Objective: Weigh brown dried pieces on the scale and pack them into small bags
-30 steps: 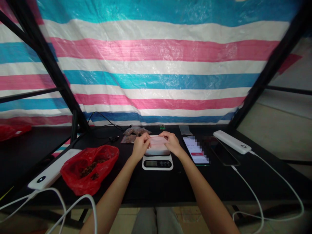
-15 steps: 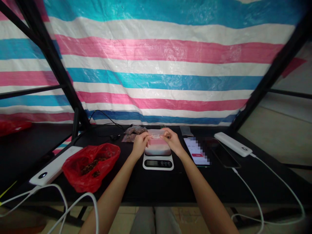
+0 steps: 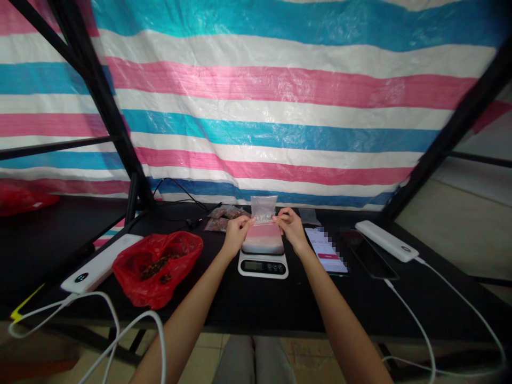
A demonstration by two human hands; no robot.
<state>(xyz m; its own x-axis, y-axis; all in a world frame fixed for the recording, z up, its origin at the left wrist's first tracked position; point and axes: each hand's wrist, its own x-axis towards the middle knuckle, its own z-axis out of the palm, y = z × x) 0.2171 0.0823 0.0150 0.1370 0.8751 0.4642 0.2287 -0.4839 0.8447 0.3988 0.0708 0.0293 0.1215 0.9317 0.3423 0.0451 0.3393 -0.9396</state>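
Observation:
Between my two hands a small clear plastic bag [image 3: 264, 204] stands up over the back of a white kitchen scale [image 3: 263, 269]. My left hand [image 3: 239, 232] pinches the bag's near left edge. On the near right edge the fingers of my right hand [image 3: 290, 228] are closed as well. The scale's pan [image 3: 263, 240] reflects the striped sheet, and its display is too small to read. Filled bags [image 3: 226, 214] with brown contents lie just beyond my left hand. An open red plastic bag [image 3: 160, 266] holding small brown pieces sits to the left.
A lit phone [image 3: 327, 250] and a dark phone [image 3: 372, 256] lie at right, beside a white power bank [image 3: 386, 241]. Another power bank [image 3: 100, 264] is at left, its white cable looping over the front edge. A flat clear bag [image 3: 309, 216] lies behind the lit phone.
The clear bag, lying low between my fingers before, now stands upright above them. My view has shifted slightly, moving the scene a little to the right.

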